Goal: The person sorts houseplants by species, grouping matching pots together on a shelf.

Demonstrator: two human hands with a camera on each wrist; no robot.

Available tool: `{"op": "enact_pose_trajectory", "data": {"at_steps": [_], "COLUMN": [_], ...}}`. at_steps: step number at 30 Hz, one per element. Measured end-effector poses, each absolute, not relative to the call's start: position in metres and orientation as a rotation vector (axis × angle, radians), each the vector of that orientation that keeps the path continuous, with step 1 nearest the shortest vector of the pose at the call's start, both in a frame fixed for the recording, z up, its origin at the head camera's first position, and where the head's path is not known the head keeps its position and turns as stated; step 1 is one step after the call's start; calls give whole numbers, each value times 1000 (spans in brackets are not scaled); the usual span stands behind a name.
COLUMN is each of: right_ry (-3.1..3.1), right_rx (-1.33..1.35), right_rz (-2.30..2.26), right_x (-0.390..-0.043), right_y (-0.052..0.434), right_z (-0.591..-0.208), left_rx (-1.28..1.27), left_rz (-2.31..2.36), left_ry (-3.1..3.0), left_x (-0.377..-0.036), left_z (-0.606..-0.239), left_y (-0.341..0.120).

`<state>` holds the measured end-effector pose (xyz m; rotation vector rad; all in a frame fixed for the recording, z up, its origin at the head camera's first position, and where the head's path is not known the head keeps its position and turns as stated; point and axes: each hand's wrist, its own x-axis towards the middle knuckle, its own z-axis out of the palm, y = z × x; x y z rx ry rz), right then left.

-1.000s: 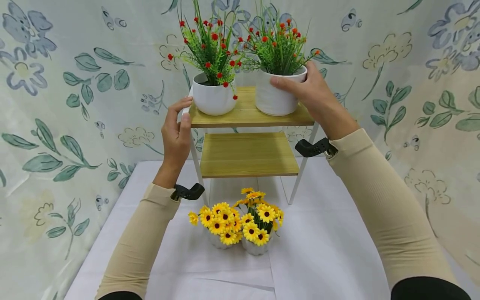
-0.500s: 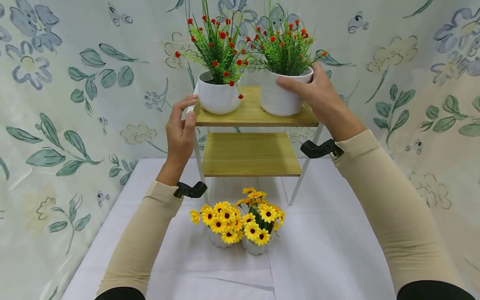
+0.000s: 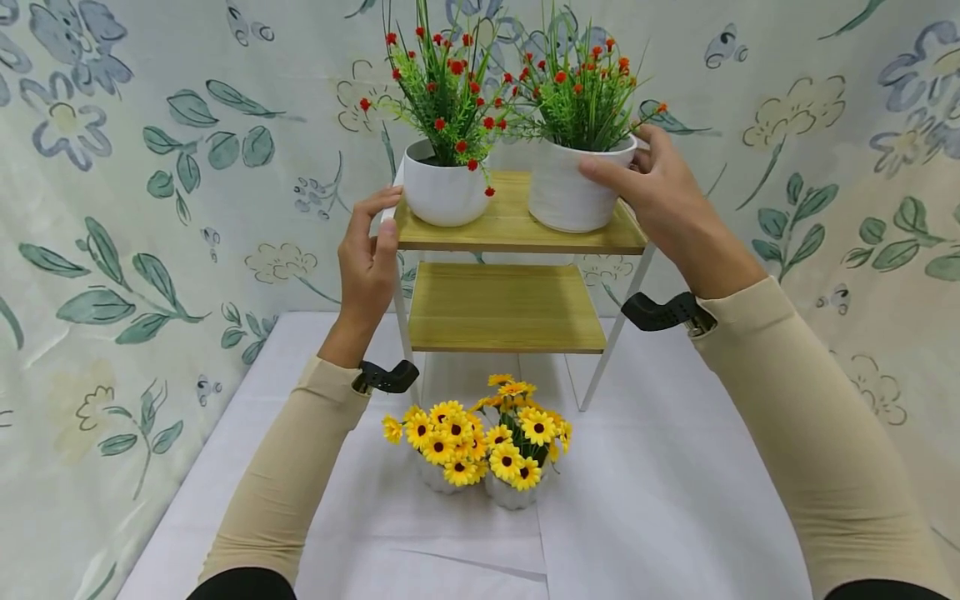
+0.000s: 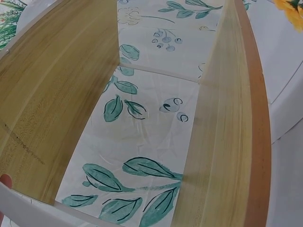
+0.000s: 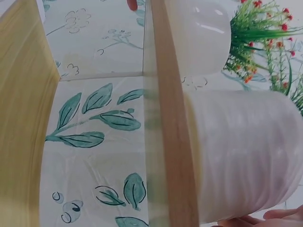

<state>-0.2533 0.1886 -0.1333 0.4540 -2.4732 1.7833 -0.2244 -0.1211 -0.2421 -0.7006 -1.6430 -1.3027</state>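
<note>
My left hand [image 3: 367, 262] grips the left side of the two-tier plant stand [image 3: 510, 308], thumb in front at the upper corner and fingertips at the top shelf's edge. One fingertip [image 4: 5, 180] shows at the board's edge in the left wrist view. My right hand [image 3: 667, 196] is at the right side of a white ribbed pot [image 3: 573, 196] on the top shelf. Its thumb overlaps the pot's front and its fingers show just right of the rim, loosely bent. That pot bears grass and orange-red flowers. Left of it stands a smoother white pot [image 3: 446, 196] with red-flowered grass.
On the white-covered table [image 3: 645, 500], two small light pots of yellow daisy-like flowers [image 3: 446, 437] stand side by side before the stand. The lower shelf [image 3: 510, 307] is bare wood. A floral cloth [image 3: 187, 250] hangs behind.
The right hand has slid a little to the right along the ribbed pot, its fingers coming into sight beside the rim. The left hand keeps its place on the stand. The view shifts slightly.
</note>
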Motion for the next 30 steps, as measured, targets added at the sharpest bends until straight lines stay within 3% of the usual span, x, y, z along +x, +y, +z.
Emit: {"op": "enact_pose_trajectory", "data": {"at_steps": [16,30], "right_ry": [-2465,-2147], "right_rx": [430,599], "right_rz": [1802,2053], "right_x": [-207,-178], "right_y": [206,235], "right_z": [-139,-176], "left_rx": [-679,-683], "left_rz": [-1279,-1272], "left_ry": [-1651,-1642], "left_x": [-224,-225], "left_z": [-242,-242], "left_y": [-119,-119]}}
